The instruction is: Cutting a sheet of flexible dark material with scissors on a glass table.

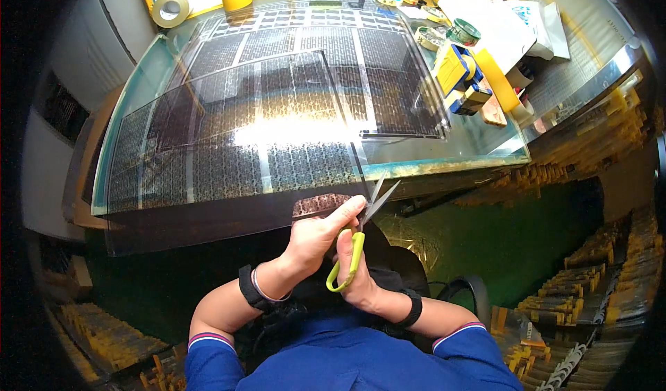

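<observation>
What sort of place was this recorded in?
Probably a printing or film-preparation workshop: dark patterned sheets lie across a glass-topped table, a tape dispenser stands there, and scissors are in use.

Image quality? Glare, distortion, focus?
Head view, middle: white glare washes out part of the dark film; head view, rim: grey panel curves, corners go black; head view, centre: scissors, left hand, right hand look fairly sharp.

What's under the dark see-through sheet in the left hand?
Under the dark sheet, fingers of the left hand show dimly; farther back, a second patterned sheet lies partly beneath. Glare and dense patterning hide whatever else may be there.
</observation>
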The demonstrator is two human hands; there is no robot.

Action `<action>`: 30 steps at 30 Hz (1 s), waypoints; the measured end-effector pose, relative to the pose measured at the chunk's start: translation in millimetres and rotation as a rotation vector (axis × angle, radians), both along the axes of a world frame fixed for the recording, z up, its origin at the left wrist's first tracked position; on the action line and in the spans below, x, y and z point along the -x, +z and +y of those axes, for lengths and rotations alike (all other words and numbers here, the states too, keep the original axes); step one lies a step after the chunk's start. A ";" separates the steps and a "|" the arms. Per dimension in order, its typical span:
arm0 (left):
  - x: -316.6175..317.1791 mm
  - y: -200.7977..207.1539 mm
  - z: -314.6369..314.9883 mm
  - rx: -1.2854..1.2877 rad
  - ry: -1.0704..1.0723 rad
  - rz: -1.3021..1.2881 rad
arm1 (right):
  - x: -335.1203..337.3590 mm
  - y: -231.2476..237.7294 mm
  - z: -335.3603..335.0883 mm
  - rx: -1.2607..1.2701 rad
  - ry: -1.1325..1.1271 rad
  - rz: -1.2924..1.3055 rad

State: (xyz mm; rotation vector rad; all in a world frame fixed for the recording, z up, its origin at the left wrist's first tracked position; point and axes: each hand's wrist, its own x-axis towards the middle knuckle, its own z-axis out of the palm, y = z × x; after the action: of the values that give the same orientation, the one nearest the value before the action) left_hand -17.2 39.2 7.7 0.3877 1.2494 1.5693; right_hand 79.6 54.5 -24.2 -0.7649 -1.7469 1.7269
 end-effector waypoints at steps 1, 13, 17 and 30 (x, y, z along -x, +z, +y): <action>-0.2 0.3 -0.2 0.011 -0.002 -0.002 | 0.7 -0.2 -0.3 -0.004 -0.002 0.003; 4.2 10.0 -3.5 0.099 -0.053 -0.194 | -2.9 -15.6 -1.2 0.016 -0.002 0.078; 8.9 6.1 -9.9 0.067 -0.016 -0.131 | -13.1 -6.8 -0.7 0.077 0.092 0.056; 17.1 4.1 -26.7 -0.032 -0.047 -0.050 | -46.9 14.6 8.8 0.153 0.193 -0.240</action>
State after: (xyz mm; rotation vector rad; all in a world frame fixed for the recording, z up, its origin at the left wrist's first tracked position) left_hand -34.2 12.5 11.8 0.3932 1.1707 1.5520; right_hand 126.5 63.4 -9.5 -0.9280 -1.9165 1.9842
